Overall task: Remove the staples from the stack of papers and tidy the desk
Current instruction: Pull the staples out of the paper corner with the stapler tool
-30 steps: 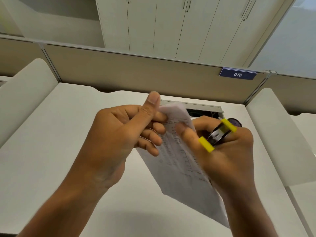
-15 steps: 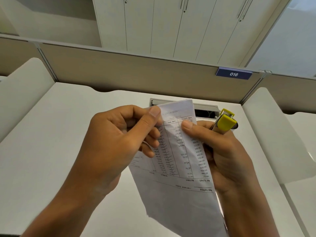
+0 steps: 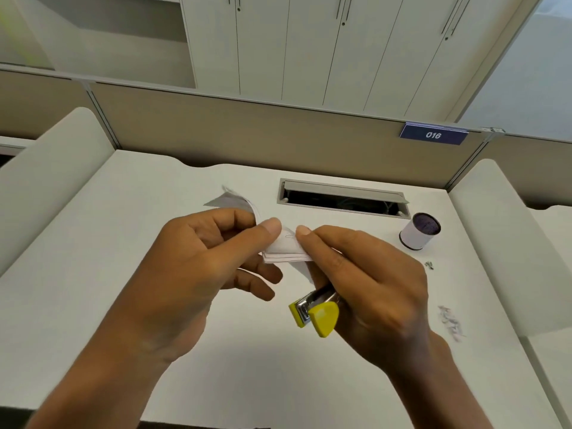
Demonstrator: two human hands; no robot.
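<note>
Above the white desk both hands hold a small stapled stack of papers, bent over so its corner faces me. A staple shows on that corner between the two thumbs. My left hand pinches the papers from the left with thumb and fingers; the far end of the sheets curls up behind it. My right hand pinches the corner with its thumb and also grips a yellow staple remover under its lower fingers, jaws pointing down and left.
A white cylindrical cup with a dark inside stands at the right rear. Pulled staples lie loose on the desk near it and further forward. An open cable slot runs along the back. Padded dividers flank the desk.
The papers were held upright with print facing me; now they are folded over and lowered, corner up. The staple remover swung from above my right hand to below it.
</note>
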